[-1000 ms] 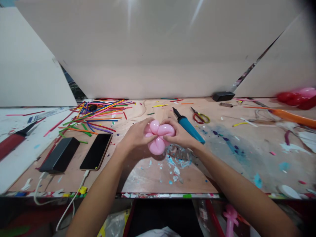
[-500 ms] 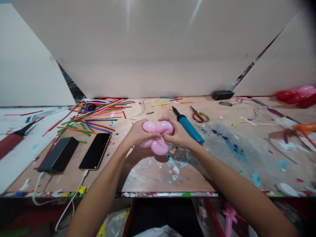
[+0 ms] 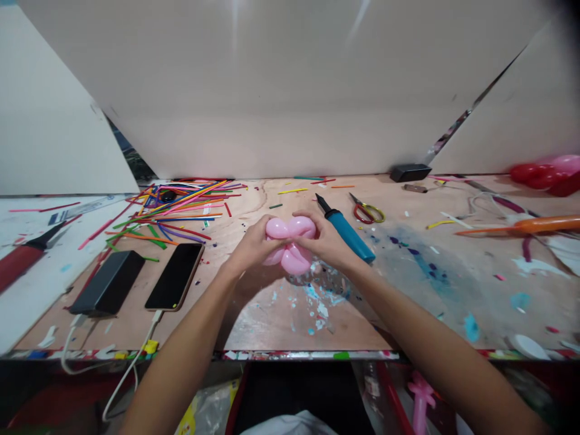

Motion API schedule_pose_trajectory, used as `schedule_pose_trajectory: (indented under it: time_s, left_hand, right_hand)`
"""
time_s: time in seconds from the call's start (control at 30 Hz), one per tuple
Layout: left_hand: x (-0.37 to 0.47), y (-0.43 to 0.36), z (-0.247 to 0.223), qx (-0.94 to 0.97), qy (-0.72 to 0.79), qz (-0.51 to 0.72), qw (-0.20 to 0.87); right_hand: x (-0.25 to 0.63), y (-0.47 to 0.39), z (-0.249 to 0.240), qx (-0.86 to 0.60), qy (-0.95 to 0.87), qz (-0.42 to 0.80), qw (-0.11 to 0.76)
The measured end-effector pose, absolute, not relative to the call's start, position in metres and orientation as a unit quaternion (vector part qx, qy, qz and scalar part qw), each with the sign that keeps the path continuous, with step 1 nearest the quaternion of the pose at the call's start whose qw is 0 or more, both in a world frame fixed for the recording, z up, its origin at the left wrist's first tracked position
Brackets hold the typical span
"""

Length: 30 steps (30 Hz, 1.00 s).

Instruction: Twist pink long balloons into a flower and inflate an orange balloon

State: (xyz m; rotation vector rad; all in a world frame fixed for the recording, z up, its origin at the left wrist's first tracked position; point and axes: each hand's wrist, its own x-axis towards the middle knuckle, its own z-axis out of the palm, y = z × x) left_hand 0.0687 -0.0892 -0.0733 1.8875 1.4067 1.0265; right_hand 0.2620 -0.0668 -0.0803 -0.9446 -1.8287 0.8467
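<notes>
Head view: a pink balloon (image 3: 296, 261), pinched into lobes at a littered table (image 3: 272, 335)

Nearest the wearer, below the table's front edge, a pink figure (image 3: 421, 396) made of balloon sits at lower right. On the table at left, a phone (image 3: 174, 278) lies plugged into a white cable (image 3: 129, 376), just beside a black box (image 3: 107, 284).

Farther in, at the center, the pink balloon is between both hands, apparently above the table, over a dark shadow. The left hand (image 3: 254, 246) is half curled around one side, its thumb across the near face; the right hand (image 3: 330, 241) mirrors it, the two thumbs near each other at the middle. Most fingertips are hidden behind the balloon.

Inflation and shaping into several rounded lobes look done; release is not. Whether the central twist is locked cannot be told, as the thumbs cover it, and any remaining shaping is likewise unclear.

Just beyond the right hand lies a blue pump (image 3: 350, 237), untouched, with scissors (image 3: 369, 212) past it. Toward the back are limp balloons (image 3: 194, 202) at left, an orange balloon (image 3: 544, 225) at right and, last, a pale panel (image 3: 272, 90).
</notes>
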Motion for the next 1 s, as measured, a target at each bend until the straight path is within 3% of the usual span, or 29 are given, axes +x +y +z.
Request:
schedule_pose_trajectory:
  time_s: [0.13,0.23,0.37,0.6,0.83,1.0]
  left_hand:
    - [0.092,-0.094,-0.083,0.651,0.588,0.431,0.213]
    - [0.103,-0.096,-0.086,0.600,0.605,0.472,0.229]
    - [0.105,-0.091,-0.089,0.547,0.585,0.526,0.284]
    - [0.095,-0.085,-0.091,0.554,0.491,0.500,0.450]
    - [0.106,-0.087,-0.094,0.468,0.506,0.555,0.465]
    - [0.107,-0.083,-0.103,0.395,0.507,0.538,0.546]
  right_hand:
    - [0.244,-0.072,-0.092,-0.424,-0.671,0.234,0.562]
    - [0.239,-0.075,-0.097,-0.414,-0.662,0.183,0.597]
    - [0.243,-0.072,-0.100,-0.386,-0.680,0.126,0.610]
    - [0.248,-0.064,-0.104,-0.376,-0.686,0.089,0.617]
    - [0.244,-0.066,-0.104,-0.369,-0.675,0.061,0.636]
    - [0.242,-0.067,-0.108,-0.356,-0.677,0.051,0.642]
